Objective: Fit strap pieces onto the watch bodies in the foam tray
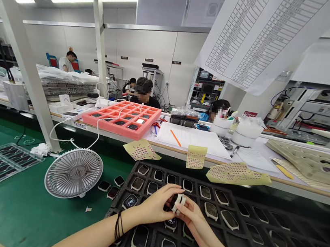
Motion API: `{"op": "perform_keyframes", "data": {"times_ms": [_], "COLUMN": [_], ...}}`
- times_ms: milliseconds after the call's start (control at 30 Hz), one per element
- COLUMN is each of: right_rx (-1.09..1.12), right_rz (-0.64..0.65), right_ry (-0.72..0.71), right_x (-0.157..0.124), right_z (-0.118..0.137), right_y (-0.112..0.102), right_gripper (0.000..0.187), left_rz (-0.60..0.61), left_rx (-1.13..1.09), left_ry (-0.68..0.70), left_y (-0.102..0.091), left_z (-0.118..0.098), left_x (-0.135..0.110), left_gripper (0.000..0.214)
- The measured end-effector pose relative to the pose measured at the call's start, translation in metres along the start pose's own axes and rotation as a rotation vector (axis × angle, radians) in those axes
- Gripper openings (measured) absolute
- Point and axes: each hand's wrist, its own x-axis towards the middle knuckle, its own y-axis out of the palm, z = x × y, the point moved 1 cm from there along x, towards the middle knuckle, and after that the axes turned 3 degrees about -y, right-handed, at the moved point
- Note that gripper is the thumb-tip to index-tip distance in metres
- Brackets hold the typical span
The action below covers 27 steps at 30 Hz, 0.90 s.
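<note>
My left hand (pixel 157 205) and my right hand (pixel 194 216) meet above a black foam tray (pixel 153 236). Between their fingers is a smartwatch case (pixel 179 202), strapless and pale, turned on its edge; whether it is one case or two together I cannot tell. Both hands are closed on it, thumbs and fingertips pressing from either side. Below them, strapless watches sit in the tray's pockets, among them a watch with a lit dial (pixel 171 223). Another lit watch (pixel 130 201) lies left of my left wrist. The fingers partly hide the held piece.
A white fan (pixel 73 173) stands on the green mat, beside several loose watches (pixel 112 192). A pink foam tray (pixel 115 128) and papers (pixel 193 139) lie on the shelf ahead, with yellow sticker sheets (pixel 196 157) hanging from its edge. Several people sit beyond.
</note>
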Motion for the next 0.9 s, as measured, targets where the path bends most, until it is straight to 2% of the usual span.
{"op": "perform_keyframes", "data": {"times_ms": [700, 900], "right_rx": [0.017, 0.011], "right_rz": [-0.046, -0.024], "right_ry": [-0.008, 0.019], "right_x": [-0.0043, -0.003], "right_z": [0.0042, 0.004], "right_y": [0.0059, 0.004], "right_gripper": [0.037, 0.038], "left_rz": [0.014, 0.015], "left_rx": [-0.001, -0.005], "left_ry": [0.015, 0.019], "left_y": [-0.0008, -0.0002], "left_z": [-0.0009, 0.0005], "left_x": [0.0, 0.0], "left_gripper": [0.062, 0.06]}}
